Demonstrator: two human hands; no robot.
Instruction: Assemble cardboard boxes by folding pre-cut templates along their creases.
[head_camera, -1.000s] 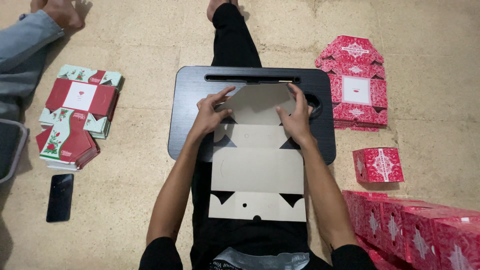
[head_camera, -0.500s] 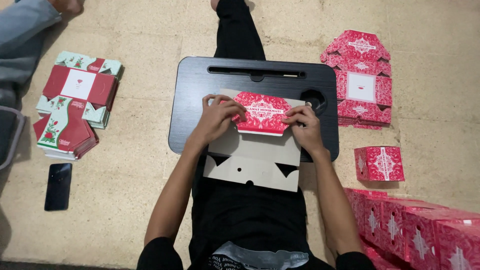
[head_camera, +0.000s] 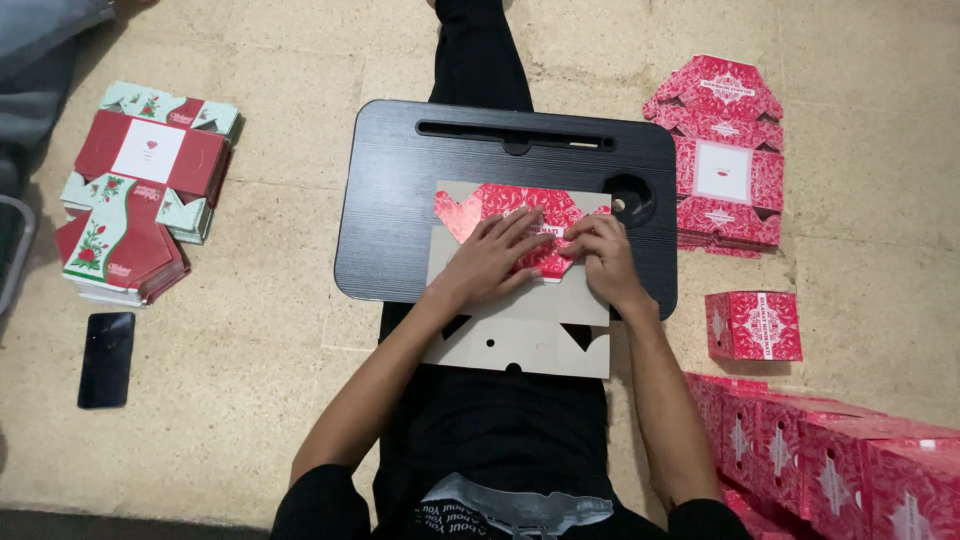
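Cardboard box blank (head_camera: 520, 320) lies flat on the black lap tray (head_camera: 400, 220), its red flap folded toward the person. Left hand (head_camera: 495, 255) and right hand (head_camera: 600, 260) press that flap down, fingers spread flat, gripping nothing.

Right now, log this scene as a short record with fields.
left hand: flat on the red folded flap
right hand: pressing the same flap's right side
work: unfolded grey box blank
surface: black lap tray
right of tray: flat red blanks, one folded red box
left of tray: red and green blanks, dark phone
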